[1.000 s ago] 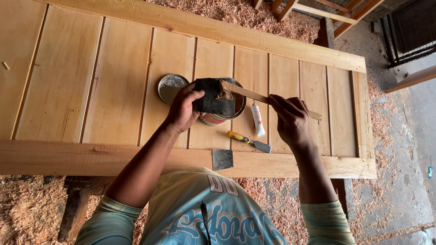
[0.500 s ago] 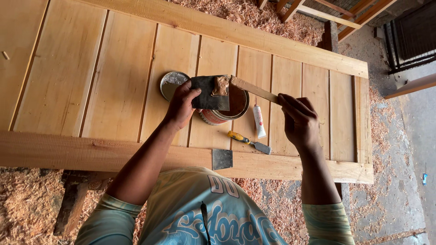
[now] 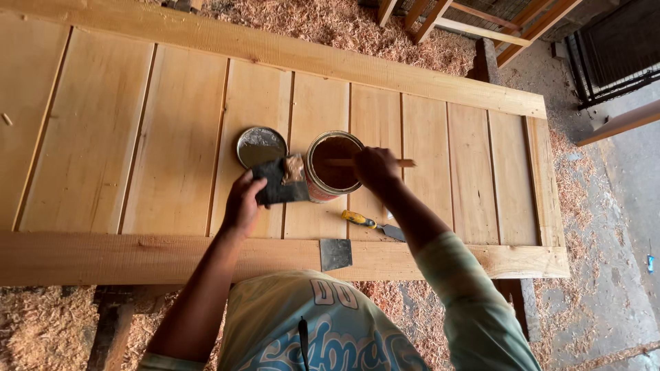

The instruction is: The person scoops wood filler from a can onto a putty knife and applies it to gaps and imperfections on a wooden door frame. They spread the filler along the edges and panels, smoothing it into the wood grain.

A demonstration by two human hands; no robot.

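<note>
The left hand (image 3: 242, 205) grips a dark pad (image 3: 278, 182) just left of the open tin (image 3: 334, 167); the right hand (image 3: 375, 168) clasps a wooden stick (image 3: 405, 163) lying across the tin's mouth. Beyond the pad sits the tin's lid (image 3: 260, 146). Nearer the person than the right hand, a yellow-handled scraper (image 3: 373, 225) and a metal blade (image 3: 335, 253) lie on the door (image 3: 172, 137).

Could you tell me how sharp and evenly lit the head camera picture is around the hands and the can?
Head view: soft, even daylight, no harsh shadows; the left hand, right hand and open can are sharp; wide-angle lens bows the wooden panel edges; upper right corner is dark.
</note>
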